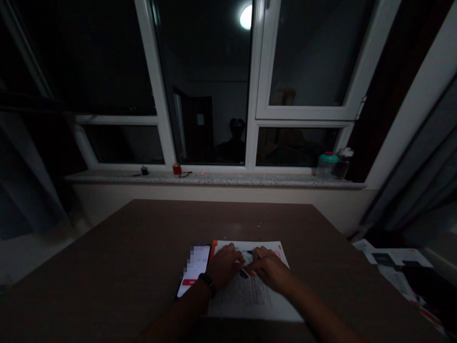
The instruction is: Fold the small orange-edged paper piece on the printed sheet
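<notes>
A small crumpled white piece (247, 257), paper or thin plastic, shows between my two hands above a printed booklet page (250, 302). My left hand (225, 267) has its fingers curled in a pinch at the left side of that piece, and a dark band circles the wrist. From the right, my right hand (269, 267) closes thumb and fingers on the other side of it. Dark and orange bits show just below the fingertips; whether they are print or part of the held piece I cannot tell. My fingers hide most of it.
A phone (193, 274) with a lit screen lies left of the booklet on the brown table (124, 267). Tiny white scraps (259, 225) dot the table beyond. The windowsill (228, 179) bears a red jar (176, 169) and a green-lidded bottle (327, 166). Papers (400, 259) lie at right.
</notes>
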`<state>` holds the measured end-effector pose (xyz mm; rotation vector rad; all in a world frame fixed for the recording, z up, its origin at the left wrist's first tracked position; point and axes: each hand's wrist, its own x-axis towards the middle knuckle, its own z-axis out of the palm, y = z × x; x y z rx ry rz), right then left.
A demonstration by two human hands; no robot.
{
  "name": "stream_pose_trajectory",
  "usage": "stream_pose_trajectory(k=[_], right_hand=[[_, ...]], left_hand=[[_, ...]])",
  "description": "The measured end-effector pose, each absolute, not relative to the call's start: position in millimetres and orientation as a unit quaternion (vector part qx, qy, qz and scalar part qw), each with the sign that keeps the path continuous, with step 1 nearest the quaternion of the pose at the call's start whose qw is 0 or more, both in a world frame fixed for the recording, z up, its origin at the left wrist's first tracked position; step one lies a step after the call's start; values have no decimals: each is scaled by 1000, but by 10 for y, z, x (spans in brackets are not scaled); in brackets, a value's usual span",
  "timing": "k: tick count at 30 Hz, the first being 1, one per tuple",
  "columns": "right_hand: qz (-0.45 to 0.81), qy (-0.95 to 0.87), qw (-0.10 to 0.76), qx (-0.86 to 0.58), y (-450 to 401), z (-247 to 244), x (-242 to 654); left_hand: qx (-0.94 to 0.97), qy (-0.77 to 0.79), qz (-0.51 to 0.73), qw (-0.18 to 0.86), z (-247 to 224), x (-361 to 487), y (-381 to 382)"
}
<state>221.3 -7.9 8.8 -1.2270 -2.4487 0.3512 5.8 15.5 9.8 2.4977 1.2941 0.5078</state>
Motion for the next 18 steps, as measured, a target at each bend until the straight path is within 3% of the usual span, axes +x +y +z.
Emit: stream_pose_trajectory(k=[18], right_hand=[[154,-827,283,-462,-20,20,2180]], left_hand=[[879,411,193,143,139,52,93]])
